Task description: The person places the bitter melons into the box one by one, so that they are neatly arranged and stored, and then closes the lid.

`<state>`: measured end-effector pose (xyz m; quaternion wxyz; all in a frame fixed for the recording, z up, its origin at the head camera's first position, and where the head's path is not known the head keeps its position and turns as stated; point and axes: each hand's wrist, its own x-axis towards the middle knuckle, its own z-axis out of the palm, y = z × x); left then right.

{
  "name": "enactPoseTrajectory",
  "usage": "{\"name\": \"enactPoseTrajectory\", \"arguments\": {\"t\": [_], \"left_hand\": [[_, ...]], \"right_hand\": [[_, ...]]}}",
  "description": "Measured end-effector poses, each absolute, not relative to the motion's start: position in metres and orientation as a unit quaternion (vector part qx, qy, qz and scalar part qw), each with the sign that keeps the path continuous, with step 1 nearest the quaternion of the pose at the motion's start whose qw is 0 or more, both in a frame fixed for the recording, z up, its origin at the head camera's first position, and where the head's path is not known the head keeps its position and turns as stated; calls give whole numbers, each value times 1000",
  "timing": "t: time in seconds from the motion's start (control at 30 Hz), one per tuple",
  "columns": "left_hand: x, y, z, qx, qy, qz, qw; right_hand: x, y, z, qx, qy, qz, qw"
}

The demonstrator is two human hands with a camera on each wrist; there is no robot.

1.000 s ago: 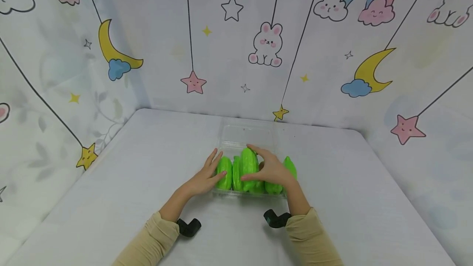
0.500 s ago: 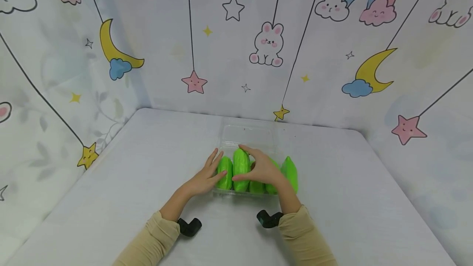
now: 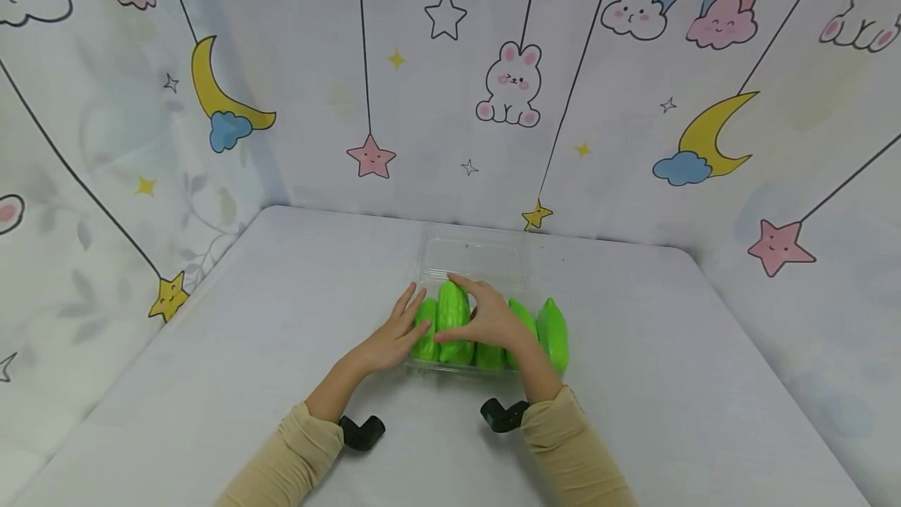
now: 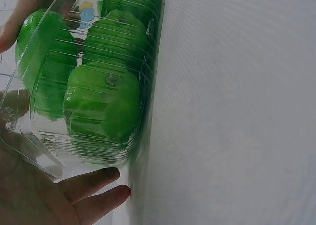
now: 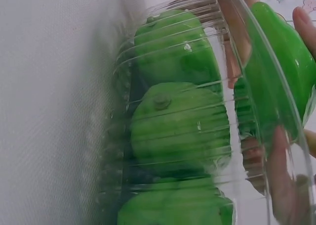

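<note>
A clear plastic box (image 3: pixel 428 366) stands at mid-table, its lid (image 3: pixel 475 255) folded back. Several bright green oblong fruits, like papayas or gourds, fill it in a row. My right hand (image 3: pixel 497 325) holds one green fruit (image 3: pixel 453 321) between thumb and fingers, higher than the others and towards the left of the row. In the right wrist view this fruit (image 5: pixel 284 62) shows behind the box wall. My left hand (image 3: pixel 387 341) lies at the box's left end, fingers spread and straight, its thumb reaching over the leftmost fruit (image 3: pixel 425 346). Other fruits (image 4: pixel 103 104) show through the ribbed wall.
One pointed green fruit (image 3: pixel 553 335) leans at the box's right end. Dark wrist-worn devices (image 3: pixel 362 433) jut inward from both sleeves. A white cloth covers the table (image 3: pixel 310 272), and a printed curtain (image 3: pixel 317 84) hangs behind its far edge.
My right hand has moved left with the green fruit, from mid-row to beside the leftmost fruit. More of the right-hand fruits now show. My left hand stays about where it was.
</note>
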<state>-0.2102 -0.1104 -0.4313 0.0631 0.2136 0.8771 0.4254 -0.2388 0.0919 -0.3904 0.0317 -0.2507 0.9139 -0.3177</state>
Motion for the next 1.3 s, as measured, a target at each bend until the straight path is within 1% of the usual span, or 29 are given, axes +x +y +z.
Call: {"name": "enactPoseTrajectory", "arguments": {"t": [0.43,0.83,1.3], "left_hand": [[-211,-110,-431,212,878,425,68],[-210,-110,-432,212,879,421,65],[-212,-111,-435,215,880,418,59]], "right_hand": [[-238,84,-393,-232,926,-295,32],[-238,83,-396,-229,926,-296,49],[-236,84,-392,-228,924,-305,43]]}}
